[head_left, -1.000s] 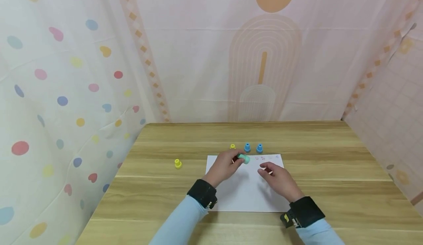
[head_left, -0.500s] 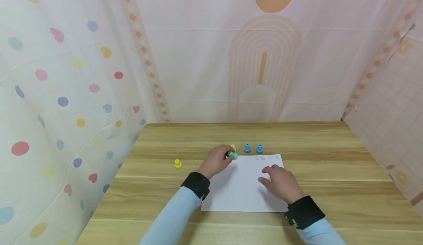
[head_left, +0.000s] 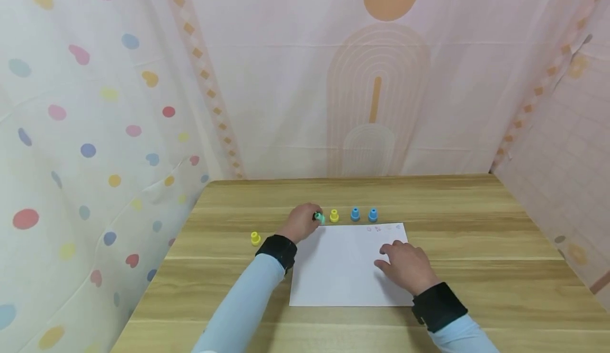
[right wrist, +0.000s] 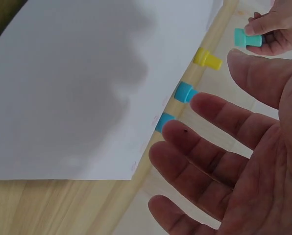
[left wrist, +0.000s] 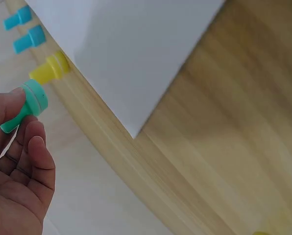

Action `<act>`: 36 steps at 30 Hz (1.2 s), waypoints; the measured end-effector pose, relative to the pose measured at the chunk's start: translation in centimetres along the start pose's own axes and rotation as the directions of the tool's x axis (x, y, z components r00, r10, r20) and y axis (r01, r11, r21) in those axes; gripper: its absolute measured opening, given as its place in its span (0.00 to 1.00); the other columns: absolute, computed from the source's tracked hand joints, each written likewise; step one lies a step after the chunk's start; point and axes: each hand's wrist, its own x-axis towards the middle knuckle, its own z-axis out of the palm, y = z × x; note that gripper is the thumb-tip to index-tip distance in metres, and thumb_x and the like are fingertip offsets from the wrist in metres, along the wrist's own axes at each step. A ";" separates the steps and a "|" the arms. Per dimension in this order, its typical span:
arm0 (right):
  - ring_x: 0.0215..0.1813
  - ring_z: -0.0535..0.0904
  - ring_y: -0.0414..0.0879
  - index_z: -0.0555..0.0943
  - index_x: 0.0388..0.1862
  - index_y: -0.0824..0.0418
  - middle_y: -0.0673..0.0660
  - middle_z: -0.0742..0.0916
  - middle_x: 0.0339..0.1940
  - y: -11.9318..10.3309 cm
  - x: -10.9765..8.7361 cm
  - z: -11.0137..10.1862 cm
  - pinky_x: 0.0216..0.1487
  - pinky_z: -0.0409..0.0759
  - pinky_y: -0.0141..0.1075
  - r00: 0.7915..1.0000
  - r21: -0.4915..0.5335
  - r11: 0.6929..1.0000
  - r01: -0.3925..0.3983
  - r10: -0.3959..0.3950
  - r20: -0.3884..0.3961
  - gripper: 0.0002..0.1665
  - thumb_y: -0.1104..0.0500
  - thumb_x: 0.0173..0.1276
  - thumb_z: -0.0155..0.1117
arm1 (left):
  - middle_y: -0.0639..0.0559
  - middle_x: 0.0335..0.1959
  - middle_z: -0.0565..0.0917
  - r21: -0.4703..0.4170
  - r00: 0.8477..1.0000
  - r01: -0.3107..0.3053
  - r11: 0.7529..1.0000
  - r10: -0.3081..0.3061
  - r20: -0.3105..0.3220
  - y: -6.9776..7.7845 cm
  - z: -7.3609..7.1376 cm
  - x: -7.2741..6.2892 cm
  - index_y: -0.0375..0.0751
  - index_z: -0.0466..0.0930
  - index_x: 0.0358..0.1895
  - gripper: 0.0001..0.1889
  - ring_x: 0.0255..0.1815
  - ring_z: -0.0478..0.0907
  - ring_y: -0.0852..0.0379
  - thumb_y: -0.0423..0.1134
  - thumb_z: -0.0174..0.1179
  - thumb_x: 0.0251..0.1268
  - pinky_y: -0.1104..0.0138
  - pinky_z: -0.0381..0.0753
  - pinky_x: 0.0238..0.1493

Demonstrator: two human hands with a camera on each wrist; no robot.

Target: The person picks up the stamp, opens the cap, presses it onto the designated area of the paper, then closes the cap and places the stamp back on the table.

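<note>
My left hand (head_left: 301, 222) pinches a mint-green toy stamp (left wrist: 34, 100) between thumb and fingers, just past the paper's back left corner. Beside it on the table stands a yellow stamp (head_left: 334, 216), followed to the right by two blue stamps (head_left: 355, 214). The white sheet of paper (head_left: 343, 268) lies in front of them, with small coloured prints (head_left: 377, 229) along its back right edge. Over the right part of the paper hovers my right hand (head_left: 407, 268), its fingers loosely bent and holding nothing.
Another yellow stamp (head_left: 255, 238) stands alone on the wooden table (head_left: 452, 199), left of my left wrist. Behind the table hangs a pale patterned curtain (head_left: 286, 104). A dotted curtain (head_left: 109, 183) runs along the left side.
My left hand has carried the mint-green stamp left and back from above the paper to beside the yellow stamp, which is now uncovered. My right hand has hardly moved.
</note>
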 end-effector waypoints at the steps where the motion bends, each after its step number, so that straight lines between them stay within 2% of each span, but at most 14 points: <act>1: 0.39 0.81 0.55 0.85 0.45 0.61 0.59 0.86 0.37 0.0 0.0 0.0 0.41 0.79 0.53 1.000 0.000 1.000 -0.001 0.001 0.002 0.19 0.50 0.63 0.73 | 0.49 0.40 0.82 0.005 1.000 0.009 1.000 -0.009 0.002 -0.1 -0.1 0.2 0.37 0.83 0.47 0.07 0.38 0.75 0.53 0.31 0.63 0.68 0.62 0.79 0.48; 8: 0.39 0.82 0.55 0.85 0.45 0.61 0.59 0.86 0.38 -0.2 -0.2 0.1 0.42 0.79 0.55 1.000 0.010 1.000 -0.008 0.008 0.013 0.18 0.50 0.63 0.73 | 0.51 0.34 0.80 0.068 0.998 0.051 0.996 -0.053 0.020 -0.6 -0.3 1.3 0.37 0.83 0.44 0.05 0.35 0.74 0.54 0.32 0.61 0.70 0.62 0.79 0.45; 12: 0.40 0.82 0.55 0.85 0.46 0.61 0.59 0.86 0.38 -0.1 -0.1 0.2 0.42 0.79 0.55 1.000 0.012 1.000 -0.015 0.015 0.019 0.18 0.50 0.63 0.73 | 0.49 0.37 0.82 0.115 0.997 0.065 0.991 -0.068 0.023 -0.8 -0.1 1.8 0.36 0.83 0.46 0.07 0.37 0.76 0.54 0.32 0.61 0.70 0.62 0.79 0.48; 16: 0.40 0.82 0.55 0.85 0.46 0.61 0.60 0.86 0.39 -0.1 -0.1 0.2 0.43 0.79 0.55 1.000 0.014 1.000 -0.019 0.019 0.014 0.19 0.50 0.62 0.73 | 0.46 0.42 0.84 0.124 0.996 0.074 0.989 -0.078 0.030 -0.9 0.3 2.3 0.35 0.83 0.50 0.10 0.41 0.78 0.53 0.33 0.61 0.70 0.59 0.79 0.52; 21: 0.39 0.82 0.55 0.85 0.46 0.61 0.60 0.86 0.39 0.0 -0.1 0.2 0.43 0.79 0.55 0.999 0.024 0.999 -0.034 0.034 0.022 0.19 0.50 0.62 0.73 | 0.47 0.40 0.84 0.147 0.997 0.066 0.987 -0.073 0.037 -1.3 1.2 3.0 0.35 0.83 0.49 0.09 0.40 0.78 0.53 0.33 0.62 0.70 0.59 0.79 0.51; 27: 0.39 0.81 0.54 0.85 0.46 0.61 0.60 0.86 0.39 -0.1 -0.3 0.2 0.43 0.79 0.55 0.999 0.026 0.999 -0.042 0.041 0.026 0.19 0.51 0.62 0.73 | 0.47 0.40 0.85 0.165 0.997 0.058 0.985 -0.065 0.035 -1.4 2.0 3.2 0.35 0.83 0.49 0.10 0.40 0.79 0.53 0.34 0.63 0.68 0.59 0.80 0.51; 36: 0.41 0.82 0.55 0.85 0.46 0.62 0.60 0.86 0.40 -0.1 -0.1 0.3 0.44 0.79 0.55 1.000 0.048 0.999 -0.026 0.025 0.014 0.18 0.51 0.63 0.72 | 0.46 0.43 0.85 0.190 0.995 0.086 0.978 -0.094 0.031 -1.4 2.2 3.1 0.35 0.82 0.51 0.12 0.43 0.80 0.51 0.35 0.63 0.69 0.58 0.79 0.53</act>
